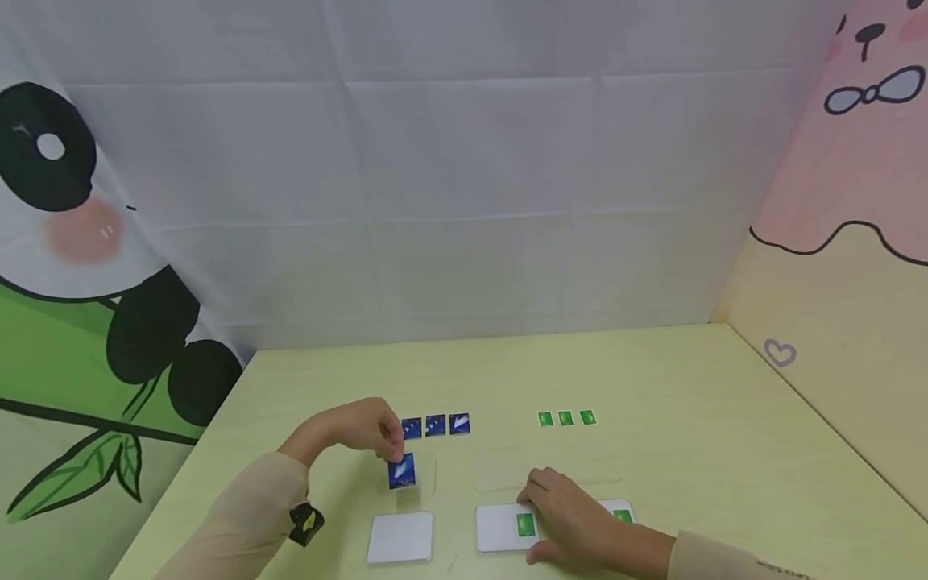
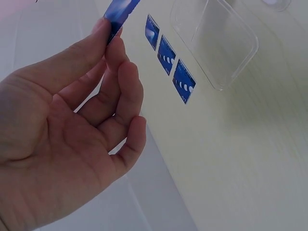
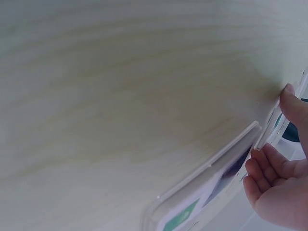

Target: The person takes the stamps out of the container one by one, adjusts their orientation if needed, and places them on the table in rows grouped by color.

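Note:
My left hand [image 1: 370,427] pinches a small blue picture card [image 1: 402,472] between thumb and fingertips, holding it above the table near a clear plastic tray. In the left wrist view the card [image 2: 120,15] stands at the fingertips, while the other fingers curl loosely. A shallow white case [image 1: 499,528] with a green picture card [image 1: 525,525] at its right end lies by my right hand [image 1: 569,515]. The thumb is at its near edge and the fingertips at its far edge, gripping it across its width. The right wrist view has the hand [image 3: 281,178] at the case's edges.
Behind the left hand are three blue cards [image 1: 435,425] in a row; three green cards [image 1: 565,418] lie to the right. A blank white case [image 1: 399,538] sits at the front left. Another case with a green card [image 1: 622,515] is partly hidden behind the right hand.

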Demonstrator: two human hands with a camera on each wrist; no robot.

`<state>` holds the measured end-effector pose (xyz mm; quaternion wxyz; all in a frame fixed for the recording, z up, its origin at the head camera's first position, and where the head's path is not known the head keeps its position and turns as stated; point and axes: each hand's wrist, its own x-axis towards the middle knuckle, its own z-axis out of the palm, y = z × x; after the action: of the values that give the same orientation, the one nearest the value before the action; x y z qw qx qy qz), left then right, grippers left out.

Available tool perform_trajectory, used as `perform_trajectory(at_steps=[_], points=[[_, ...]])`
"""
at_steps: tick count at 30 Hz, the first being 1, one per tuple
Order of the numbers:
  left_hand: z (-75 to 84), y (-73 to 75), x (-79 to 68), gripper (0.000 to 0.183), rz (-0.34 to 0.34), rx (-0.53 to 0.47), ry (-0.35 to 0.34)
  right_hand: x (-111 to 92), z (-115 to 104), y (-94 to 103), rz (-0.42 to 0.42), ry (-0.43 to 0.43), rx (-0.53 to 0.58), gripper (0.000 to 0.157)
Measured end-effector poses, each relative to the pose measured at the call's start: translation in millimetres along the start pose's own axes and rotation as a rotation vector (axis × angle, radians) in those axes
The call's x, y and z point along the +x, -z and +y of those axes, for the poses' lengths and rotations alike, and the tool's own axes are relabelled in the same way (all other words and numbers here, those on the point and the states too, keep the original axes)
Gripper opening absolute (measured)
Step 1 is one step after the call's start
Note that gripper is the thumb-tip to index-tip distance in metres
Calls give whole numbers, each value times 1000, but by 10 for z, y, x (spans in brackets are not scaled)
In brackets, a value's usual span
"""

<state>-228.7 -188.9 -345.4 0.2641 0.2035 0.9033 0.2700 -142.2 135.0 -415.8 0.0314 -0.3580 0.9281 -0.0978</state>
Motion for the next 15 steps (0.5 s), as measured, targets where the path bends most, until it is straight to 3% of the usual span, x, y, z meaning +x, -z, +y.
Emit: perform_trajectory(at_steps=[15], points=[[-8,50,54,10,-27,18,74,11,4,5,-10,2,13,63]])
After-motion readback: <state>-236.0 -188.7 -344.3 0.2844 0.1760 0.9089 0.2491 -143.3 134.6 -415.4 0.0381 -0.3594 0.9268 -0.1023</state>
